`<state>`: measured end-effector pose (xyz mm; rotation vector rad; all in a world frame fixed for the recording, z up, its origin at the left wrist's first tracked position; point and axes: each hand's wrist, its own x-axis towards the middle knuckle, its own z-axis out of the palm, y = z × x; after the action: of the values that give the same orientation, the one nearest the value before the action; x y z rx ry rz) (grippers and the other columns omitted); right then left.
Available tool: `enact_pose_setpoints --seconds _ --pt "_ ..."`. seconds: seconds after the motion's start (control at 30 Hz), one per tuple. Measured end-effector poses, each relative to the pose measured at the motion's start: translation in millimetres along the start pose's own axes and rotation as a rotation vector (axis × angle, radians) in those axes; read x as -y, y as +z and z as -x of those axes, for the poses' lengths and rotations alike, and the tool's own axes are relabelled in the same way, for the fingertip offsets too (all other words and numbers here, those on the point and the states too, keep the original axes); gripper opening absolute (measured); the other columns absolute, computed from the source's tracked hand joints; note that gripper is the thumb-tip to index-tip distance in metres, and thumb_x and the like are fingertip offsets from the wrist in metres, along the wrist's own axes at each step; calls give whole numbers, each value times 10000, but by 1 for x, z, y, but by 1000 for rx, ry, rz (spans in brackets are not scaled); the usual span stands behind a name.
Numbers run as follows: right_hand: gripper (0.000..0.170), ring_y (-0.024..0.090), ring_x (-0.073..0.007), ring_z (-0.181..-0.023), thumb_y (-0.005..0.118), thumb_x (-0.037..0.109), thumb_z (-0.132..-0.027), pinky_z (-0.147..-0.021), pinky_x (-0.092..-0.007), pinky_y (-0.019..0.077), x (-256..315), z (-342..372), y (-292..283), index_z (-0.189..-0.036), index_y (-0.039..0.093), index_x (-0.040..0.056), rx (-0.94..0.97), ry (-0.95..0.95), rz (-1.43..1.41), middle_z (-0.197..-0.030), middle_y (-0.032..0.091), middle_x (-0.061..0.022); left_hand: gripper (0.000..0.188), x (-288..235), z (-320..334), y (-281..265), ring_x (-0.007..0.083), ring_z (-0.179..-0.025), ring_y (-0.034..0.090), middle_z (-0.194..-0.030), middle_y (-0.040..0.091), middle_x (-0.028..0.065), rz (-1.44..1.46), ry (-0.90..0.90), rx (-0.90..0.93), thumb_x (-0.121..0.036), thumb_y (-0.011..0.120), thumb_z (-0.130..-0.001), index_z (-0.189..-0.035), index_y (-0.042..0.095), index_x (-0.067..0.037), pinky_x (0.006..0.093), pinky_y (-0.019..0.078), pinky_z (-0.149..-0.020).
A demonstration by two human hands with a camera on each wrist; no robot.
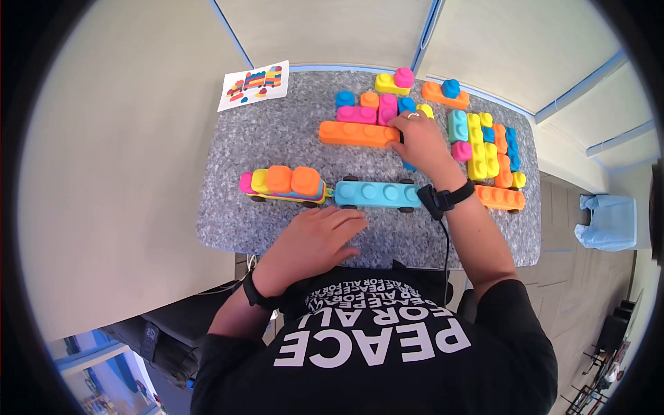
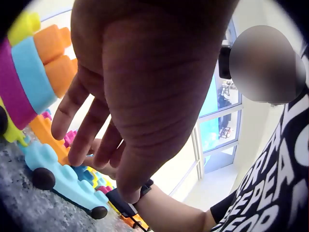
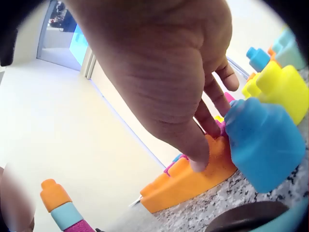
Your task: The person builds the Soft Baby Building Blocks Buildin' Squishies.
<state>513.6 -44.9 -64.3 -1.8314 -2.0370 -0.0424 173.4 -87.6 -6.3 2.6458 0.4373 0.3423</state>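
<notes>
My right hand pinches the right end of a long orange block; in the right wrist view the thumb lies on the near side of this orange block, with the fingers at its far side. A blue block stands close by. My left hand, fingers extended and holding nothing, is just in front of a light-blue wheeled base. Hitched to that base is a wheeled car stacked with pink, yellow and orange blocks. The left palm fills much of the left wrist view.
A picture card lies at the table's back left corner. Behind the long orange block sit pink blocks and others. Several yellow blocks and an orange wheeled base are at the right. A black cable hangs from the right wrist.
</notes>
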Motion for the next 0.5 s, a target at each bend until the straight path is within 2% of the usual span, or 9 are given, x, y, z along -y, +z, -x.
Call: enact_pose_setpoints --seconds 0.13,0.3,0.33,0.43,0.5 --pt "374 736 -392 -1082 963 130 -848 -967 -512 598 -4 1 3 -1182 809 65 -22 -21 -128 -1116 773 -125 497 3 7 2 336 -1235 778 -1410 789 87 73 -44 -85 -277 931 -928 -1355 761 -88 469 633 -1039" --pt "334 746 -320 -1009 925 54 -894 -868 -427 606 4 23 -28 -1200 792 33 -79 72 -462 -1164 777 -115 475 6 13 7 354 -1225 780 -1379 797 101 101 -138 -142 -240 939 -926 -1337 770 -72 466 645 -1026" --pt "324 750 -308 -1003 919 44 -901 -852 -419 605 9 30 -39 -1196 787 22 -82 90 -518 -1165 777 -118 471 7 14 8 351 -1201 787 -1372 797 105 94 -150 -140 -235 939 -930 -1337 769 -69 462 650 -1010" --pt "345 743 -207 -1047 886 15 -948 -819 -327 598 19 59 -59 -1280 795 40 -34 183 -613 -1238 787 -79 490 12 19 15 333 -1105 807 -1327 801 112 98 -185 -149 -223 939 -941 -1368 759 -64 444 663 -946" --pt "345 747 -206 -1064 884 13 -954 -834 -322 598 21 78 -62 -1286 792 35 -28 186 -649 -1237 784 -84 544 17 24 24 308 -1009 822 -1268 809 110 123 -220 -176 -216 939 -948 -1430 739 -64 424 669 -881"
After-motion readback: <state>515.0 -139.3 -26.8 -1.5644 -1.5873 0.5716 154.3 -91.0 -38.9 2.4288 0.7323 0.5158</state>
